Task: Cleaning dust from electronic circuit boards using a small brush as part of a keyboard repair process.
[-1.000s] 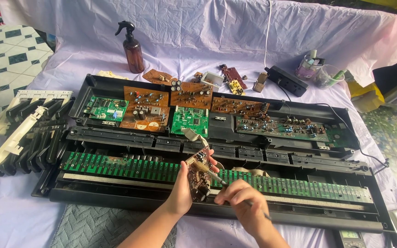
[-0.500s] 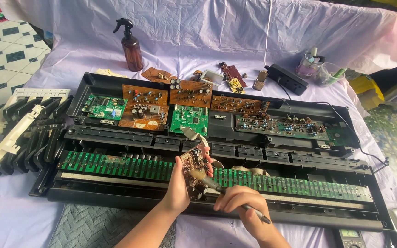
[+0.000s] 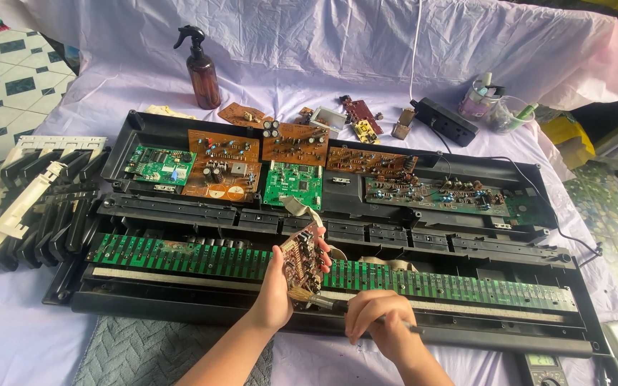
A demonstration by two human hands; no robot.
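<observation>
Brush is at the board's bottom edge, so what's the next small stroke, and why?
Probably sweep the brush upward across the small brown board. The left hand holds the board tilted upright over the green key strip, and the right hand has the bristles touching only its lower edge, so the face above looks unbrushed.

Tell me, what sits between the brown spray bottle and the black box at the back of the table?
In the head view, between the spray bottle and the black box lie loose small circuit boards on the pale cloth.
</observation>
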